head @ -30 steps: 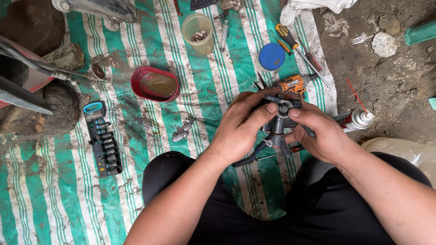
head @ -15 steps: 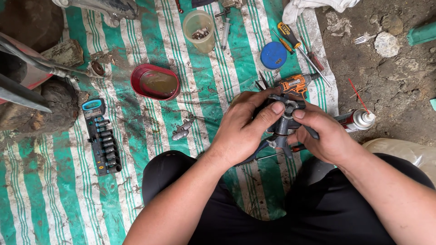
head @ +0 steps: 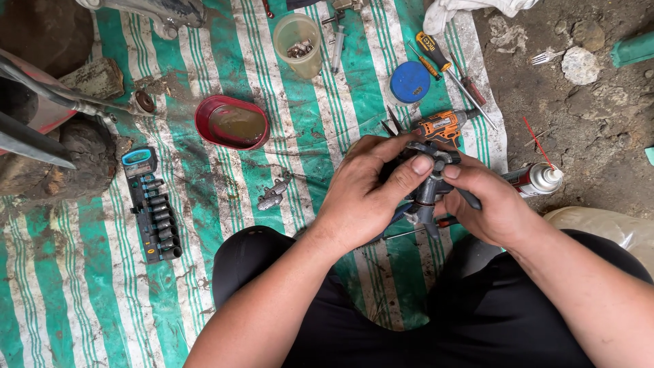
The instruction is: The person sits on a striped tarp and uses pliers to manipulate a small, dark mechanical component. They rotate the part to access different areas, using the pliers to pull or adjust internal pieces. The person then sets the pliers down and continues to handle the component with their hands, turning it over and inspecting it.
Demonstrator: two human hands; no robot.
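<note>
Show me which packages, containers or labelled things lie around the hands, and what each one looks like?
Spray can: lying right of the right hand, silver and red, white cap.
Socket set holder: left on the striped sheet, black rail with blue label end.
Plastic cup: top centre, clear yellowish, small metal parts inside.
Blue lid: round, right of the cup.
</note>
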